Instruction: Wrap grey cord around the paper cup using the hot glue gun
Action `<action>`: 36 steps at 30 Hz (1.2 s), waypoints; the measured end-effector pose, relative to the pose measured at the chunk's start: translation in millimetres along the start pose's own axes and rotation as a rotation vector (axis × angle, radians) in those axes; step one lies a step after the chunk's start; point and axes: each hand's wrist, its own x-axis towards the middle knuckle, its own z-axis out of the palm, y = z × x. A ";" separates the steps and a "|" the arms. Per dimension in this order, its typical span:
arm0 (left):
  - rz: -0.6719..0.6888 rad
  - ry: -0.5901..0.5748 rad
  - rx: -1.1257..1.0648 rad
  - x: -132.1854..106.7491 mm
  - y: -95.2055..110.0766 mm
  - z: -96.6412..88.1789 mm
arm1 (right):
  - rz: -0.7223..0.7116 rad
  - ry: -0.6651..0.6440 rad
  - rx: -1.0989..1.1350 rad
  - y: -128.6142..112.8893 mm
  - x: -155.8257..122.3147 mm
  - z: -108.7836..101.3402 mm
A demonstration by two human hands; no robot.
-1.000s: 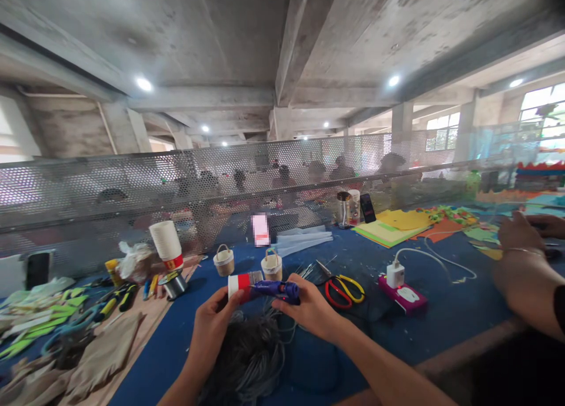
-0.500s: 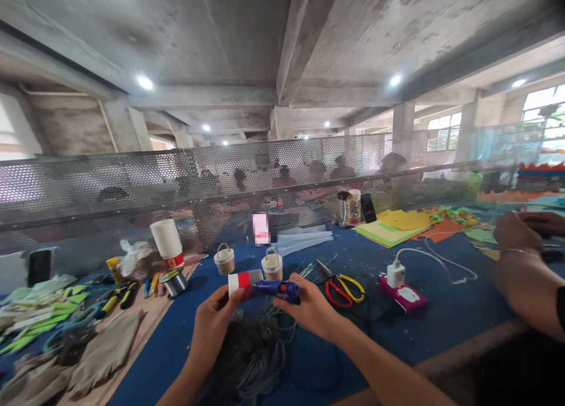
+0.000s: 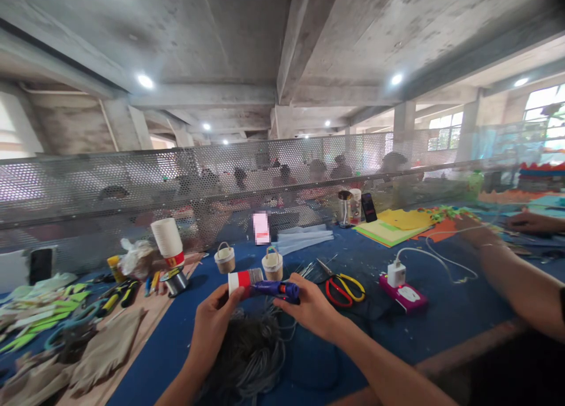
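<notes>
My left hand [image 3: 217, 312] is closed around a red-and-white paper cup [image 3: 239, 282], which lies on its side in the air with grey cord wound about its right end. In my right hand [image 3: 311, 306] is a blue hot glue gun [image 3: 276, 289], its front end pointing left at the corded part of the cup. Whether the tip touches the cord I cannot tell. Beneath both hands a loose heap of dark grey cord [image 3: 251, 353] lies on the blue table. Two small cord-covered buckets with handles, a left one [image 3: 225, 259] and a right one [image 3: 272, 265], stand just beyond.
Red-and-yellow-handled scissors [image 3: 344, 289] and a purple power strip [image 3: 404, 294] lie to the right. On the left are stacked paper cups [image 3: 166, 241], a wire spool [image 3: 175, 282] and gloves [image 3: 106, 350]. A co-worker's arm [image 3: 503, 270] reaches in at right, near coloured sheets [image 3: 397, 226].
The co-worker's near hand at the right has moved left and away, toward the coloured scraps. My two hands, the cup and the glue gun have hardly moved.
</notes>
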 end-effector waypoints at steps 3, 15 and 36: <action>0.002 -0.008 -0.006 -0.1 -1.7 -0.2 | 0.025 0.007 0.028 -0.1 -0.2 1.2; -0.013 -0.015 -0.029 -1.4 -3.0 -1.1 | 0.012 0.001 0.036 5.3 -1.0 3.0; -0.011 -0.012 -0.067 -2.0 -2.4 0.0 | -0.028 -0.018 -0.148 2.4 -1.1 -3.1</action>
